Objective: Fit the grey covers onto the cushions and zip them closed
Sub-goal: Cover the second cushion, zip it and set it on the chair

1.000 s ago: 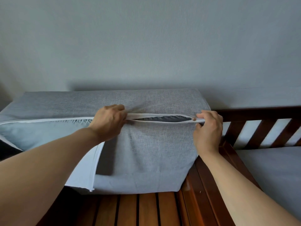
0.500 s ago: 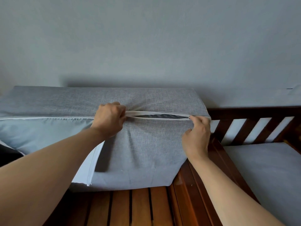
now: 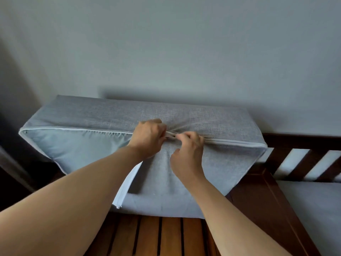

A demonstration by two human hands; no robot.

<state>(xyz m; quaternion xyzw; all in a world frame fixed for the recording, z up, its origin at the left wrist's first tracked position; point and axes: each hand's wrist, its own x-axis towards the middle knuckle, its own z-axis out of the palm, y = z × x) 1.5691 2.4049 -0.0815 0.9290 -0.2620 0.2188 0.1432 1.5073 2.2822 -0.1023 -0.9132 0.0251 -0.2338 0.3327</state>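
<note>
Our right hand pinches what we take for the zip pull, though the pull itself is hidden. Just left of it, nearly touching, our left hand grips the bunched cover at the seam. The zip runs left to right along the cushion's upper edge: closed on the right, open leftward past our left hand, so that hand must shift left.
</note>
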